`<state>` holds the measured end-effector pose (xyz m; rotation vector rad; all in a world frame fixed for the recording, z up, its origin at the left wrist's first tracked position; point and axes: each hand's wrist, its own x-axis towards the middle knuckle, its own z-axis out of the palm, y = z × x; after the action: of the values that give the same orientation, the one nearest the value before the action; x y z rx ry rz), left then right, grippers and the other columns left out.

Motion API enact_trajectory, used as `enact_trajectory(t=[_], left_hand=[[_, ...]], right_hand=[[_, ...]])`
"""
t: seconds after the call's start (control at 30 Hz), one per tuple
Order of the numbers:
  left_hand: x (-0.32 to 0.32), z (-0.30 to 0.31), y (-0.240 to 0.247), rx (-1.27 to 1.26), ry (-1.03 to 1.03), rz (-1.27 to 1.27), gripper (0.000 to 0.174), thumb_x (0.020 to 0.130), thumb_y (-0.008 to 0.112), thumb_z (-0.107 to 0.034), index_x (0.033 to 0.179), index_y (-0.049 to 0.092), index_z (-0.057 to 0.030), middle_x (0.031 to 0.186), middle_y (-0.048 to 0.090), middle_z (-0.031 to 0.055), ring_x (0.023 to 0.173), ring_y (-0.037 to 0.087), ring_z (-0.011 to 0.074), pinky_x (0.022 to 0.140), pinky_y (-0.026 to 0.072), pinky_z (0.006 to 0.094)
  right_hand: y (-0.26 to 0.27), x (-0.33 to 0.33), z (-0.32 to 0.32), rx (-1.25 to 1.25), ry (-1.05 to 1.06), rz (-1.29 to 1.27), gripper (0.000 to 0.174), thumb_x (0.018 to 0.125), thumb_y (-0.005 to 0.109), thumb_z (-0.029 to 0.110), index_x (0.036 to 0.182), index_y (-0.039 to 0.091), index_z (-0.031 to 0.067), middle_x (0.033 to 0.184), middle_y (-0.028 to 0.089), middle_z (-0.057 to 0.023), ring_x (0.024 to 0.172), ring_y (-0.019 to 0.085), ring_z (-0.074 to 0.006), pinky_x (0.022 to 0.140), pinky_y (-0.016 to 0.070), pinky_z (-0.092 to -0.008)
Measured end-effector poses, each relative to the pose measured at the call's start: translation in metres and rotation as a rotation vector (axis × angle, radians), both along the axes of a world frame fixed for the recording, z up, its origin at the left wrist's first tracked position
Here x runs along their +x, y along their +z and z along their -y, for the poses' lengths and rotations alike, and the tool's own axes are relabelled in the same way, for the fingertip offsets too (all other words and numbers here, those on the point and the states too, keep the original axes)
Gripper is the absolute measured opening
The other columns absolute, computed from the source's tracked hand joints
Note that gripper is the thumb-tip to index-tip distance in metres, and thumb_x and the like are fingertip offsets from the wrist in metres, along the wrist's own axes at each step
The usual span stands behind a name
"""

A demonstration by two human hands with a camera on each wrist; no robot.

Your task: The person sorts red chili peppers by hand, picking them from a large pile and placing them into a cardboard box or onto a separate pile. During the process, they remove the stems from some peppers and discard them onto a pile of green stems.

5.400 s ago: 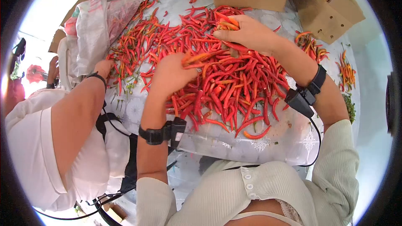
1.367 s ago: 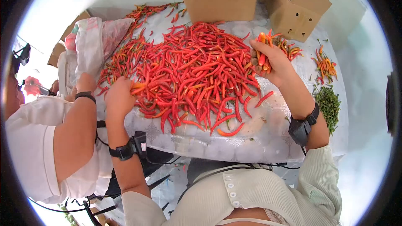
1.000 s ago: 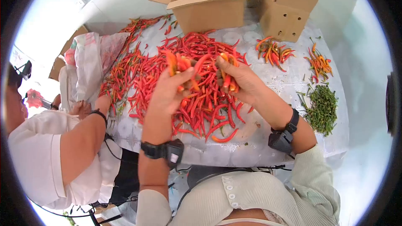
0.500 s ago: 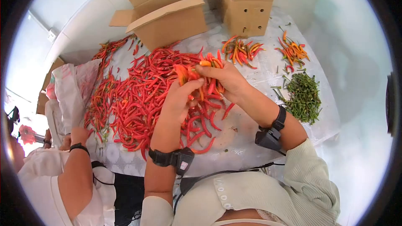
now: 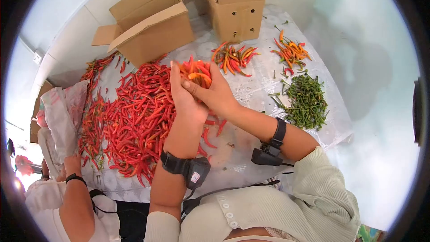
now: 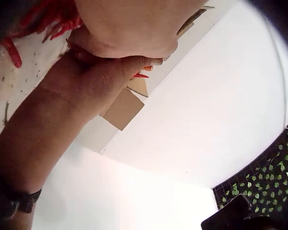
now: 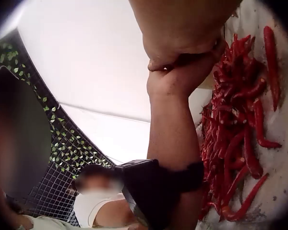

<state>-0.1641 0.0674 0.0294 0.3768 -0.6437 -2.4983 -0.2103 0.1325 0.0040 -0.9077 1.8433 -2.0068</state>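
Note:
In the head view my left hand (image 5: pixel 187 101) and right hand (image 5: pixel 217 90) are pressed together at the heels, cupped round a bunch of red and orange chili peppers (image 5: pixel 197 75). The right thumb crosses over the left palm. Beneath and to the left of them spreads a big pile of red chili peppers (image 5: pixel 134 125). Both wrist views show the hands meeting, and most of the held bunch is hidden there; a few pepper tips (image 6: pixel 143 75) poke out in the left wrist view.
Two open cardboard boxes (image 5: pixel 156 36) stand at the back. Smaller heaps of orange-red chilies (image 5: pixel 235 59) and orange chilies (image 5: pixel 291 50) lie right of the pile, near a mound of green stems (image 5: pixel 307 101). At left another person's arm (image 5: pixel 76 197) reaches beside a white sack (image 5: pixel 60 112).
The left hand reached out to the pile's left side, then came back with peppers. Both handfuls have been brought together into one bunch. The head view has turned to the right.

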Motion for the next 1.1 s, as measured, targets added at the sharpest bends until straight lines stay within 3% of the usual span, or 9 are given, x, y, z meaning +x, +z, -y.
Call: enact_trajectory(t=[0.27,0.37,0.47,0.53,0.57,0.63,0.73,0.97,1.1], left_hand=[[-0.047,-0.011,-0.013,0.166,-0.310,-0.013,0.073,0.090,0.031,-0.066,0.126,0.050,-0.0060,0.124,0.055,0.0141,0.115,0.052,0.0300,0.104,0.0370,0.0431],[-0.054,-0.012,-0.009,0.065,-0.375,0.116,0.068,0.092,0.030,-0.061,0.133,0.045,-0.0086,0.137,0.044,0.0132,0.129,0.038,0.0278,0.110,0.0202,0.0491],[-0.049,-0.010,-0.003,-0.031,-0.365,0.274,0.066,0.092,0.037,-0.055,0.138,0.039,-0.0078,0.144,0.037,0.0145,0.134,0.030,0.0274,0.112,0.0098,0.0519],[-0.039,0.001,0.003,-0.097,-0.345,0.349,0.066,0.091,0.041,-0.052,0.139,0.038,-0.0070,0.144,0.036,0.0150,0.134,0.031,0.0280,0.112,0.0095,0.0519],[-0.031,0.011,0.004,-0.110,-0.293,0.415,0.057,0.091,0.049,-0.044,0.133,0.045,-0.0052,0.139,0.044,0.0154,0.128,0.040,0.0286,0.109,0.0207,0.0506],[0.003,0.035,0.009,-0.247,-0.275,0.357,0.047,0.091,0.051,-0.037,0.126,0.050,-0.0046,0.131,0.052,0.0146,0.121,0.047,0.0274,0.104,0.0316,0.0453],[0.067,0.080,0.015,-0.376,-0.174,0.272,0.030,0.091,0.056,-0.025,0.114,0.058,-0.0059,0.112,0.064,0.0116,0.104,0.059,0.0220,0.088,0.0454,0.0322],[0.183,0.122,0.015,-0.527,0.214,0.508,0.023,0.089,0.057,-0.020,0.107,0.060,-0.0052,0.096,0.065,0.0057,0.087,0.060,0.0155,0.077,0.0466,0.0286],[0.188,0.110,0.014,-0.712,0.210,0.620,0.022,0.088,0.059,-0.019,0.104,0.061,-0.0049,0.096,0.064,0.0057,0.086,0.060,0.0146,0.077,0.0461,0.0270]], right_hand=[[-0.020,-0.051,-0.016,-0.186,-0.083,0.156,0.051,0.074,0.077,0.014,0.115,0.051,-0.0009,0.101,0.063,-0.0095,0.093,0.061,-0.0158,0.084,0.0484,-0.0303],[-0.019,-0.083,-0.029,-0.139,0.025,0.310,0.050,0.071,0.075,0.007,0.114,0.052,0.0002,0.101,0.063,-0.0058,0.093,0.060,-0.0132,0.081,0.0496,-0.0296],[-0.015,-0.093,-0.028,-0.053,-0.170,0.231,0.045,0.071,0.074,0.010,0.111,0.055,0.0007,0.102,0.065,-0.0093,0.093,0.063,-0.0195,0.080,0.0505,-0.0327],[-0.020,-0.119,-0.030,0.154,-0.313,-0.219,0.049,0.071,0.074,0.015,0.115,0.055,0.0030,0.102,0.065,-0.0134,0.094,0.064,-0.0274,0.080,0.0508,-0.0366],[-0.025,-0.133,-0.032,0.257,-0.371,-0.445,0.051,0.071,0.074,0.017,0.116,0.054,0.0041,0.102,0.065,-0.0154,0.094,0.064,-0.0313,0.080,0.0509,-0.0386],[-0.025,-0.154,-0.036,0.482,-0.290,-0.659,0.055,0.071,0.073,0.024,0.120,0.053,0.0082,0.100,0.064,-0.0189,0.095,0.061,-0.0405,0.082,0.0499,-0.0434],[-0.030,-0.162,-0.036,0.769,-0.273,-0.792,0.058,0.070,0.072,0.024,0.121,0.051,0.0048,0.108,0.060,-0.0216,0.097,0.058,-0.0400,0.086,0.0474,-0.0448],[-0.041,-0.168,-0.019,0.911,-0.387,-0.943,0.071,0.072,0.061,0.047,0.130,0.047,0.0085,0.116,0.055,-0.0234,0.112,0.053,-0.0405,0.092,0.0455,-0.0486],[-0.024,-0.153,-0.013,1.024,-0.438,-0.972,0.077,0.069,0.065,0.044,0.134,0.044,0.0081,0.124,0.050,-0.0220,0.120,0.047,-0.0398,0.095,0.0431,-0.0491]])
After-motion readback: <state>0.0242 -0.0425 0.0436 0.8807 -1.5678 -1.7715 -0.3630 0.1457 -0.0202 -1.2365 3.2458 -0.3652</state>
